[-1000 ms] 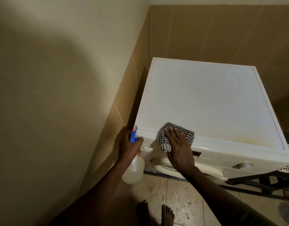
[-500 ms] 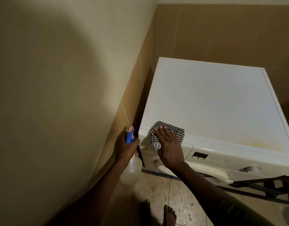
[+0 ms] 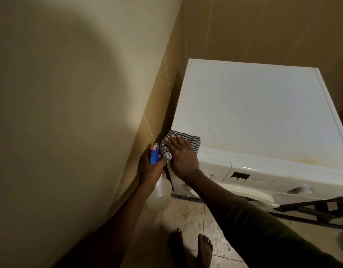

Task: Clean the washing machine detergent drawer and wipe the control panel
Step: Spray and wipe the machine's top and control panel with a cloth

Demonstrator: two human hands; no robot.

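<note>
A white front-loading washing machine (image 3: 259, 105) stands in the corner. My right hand (image 3: 181, 157) presses a black-and-white checked cloth (image 3: 193, 141) flat against the machine's front left top corner, fingers spread. Just left of it my left hand (image 3: 149, 167) grips a clear spray bottle (image 3: 159, 196) with a blue trigger head (image 3: 154, 153), held beside the machine's left edge. The closed detergent drawer front (image 3: 215, 167) shows right of my right hand. The control panel (image 3: 263, 178) with a dark display and a silver dial (image 3: 303, 190) runs to the right.
A cream wall (image 3: 70, 113) with tan tiles stands close on the left, and tan tiles cover the back wall. The round door (image 3: 252, 195) bulges below the panel. A dark metal frame (image 3: 312, 209) lies at the lower right. My bare feet (image 3: 192, 248) stand on a wet tiled floor.
My right hand has slid the cloth leftwards along the machine's front top edge to its left corner. The spray bottle stays in my left hand beside the corner.
</note>
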